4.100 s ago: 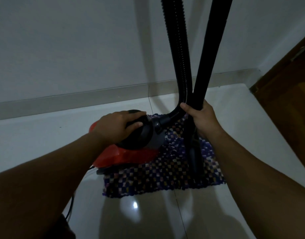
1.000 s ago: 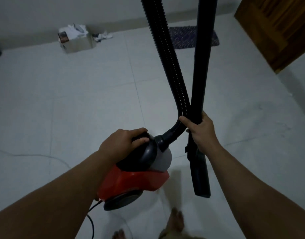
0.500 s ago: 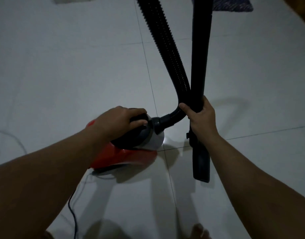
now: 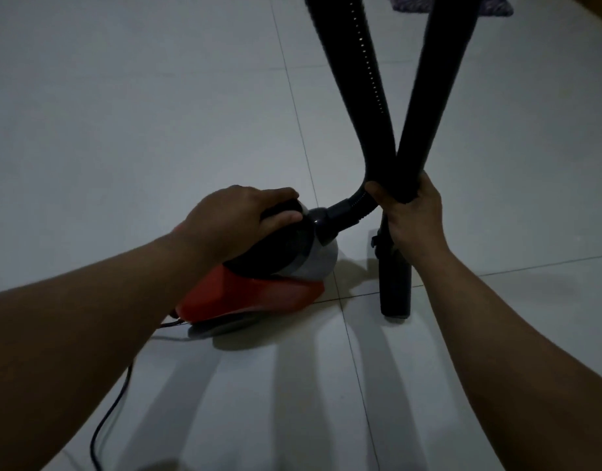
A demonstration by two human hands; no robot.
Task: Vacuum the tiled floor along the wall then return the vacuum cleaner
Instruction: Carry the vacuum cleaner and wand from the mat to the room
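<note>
A red and black vacuum cleaner [image 4: 259,294] sits low over the white tiled floor [image 4: 123,130], its base at or just above the tiles. My left hand [image 4: 238,215] is closed around the black handle on top of it. My right hand [image 4: 411,212] clasps the ribbed black hose [image 4: 357,79] and the rigid black wand [image 4: 439,79] together where they cross. The wand's nozzle end [image 4: 394,294] hangs down below that hand, close to the floor.
A black power cord [image 4: 109,413] trails from the vacuum's rear toward the bottom left. The corner of a dark patterned mat [image 4: 490,8] shows at the top right edge. Tile joints cross under the vacuum.
I carried the vacuum off the mat by the wall into the open floor. In the last second the vacuum body has come lower, and the hose and wand have spread apart at the top.
</note>
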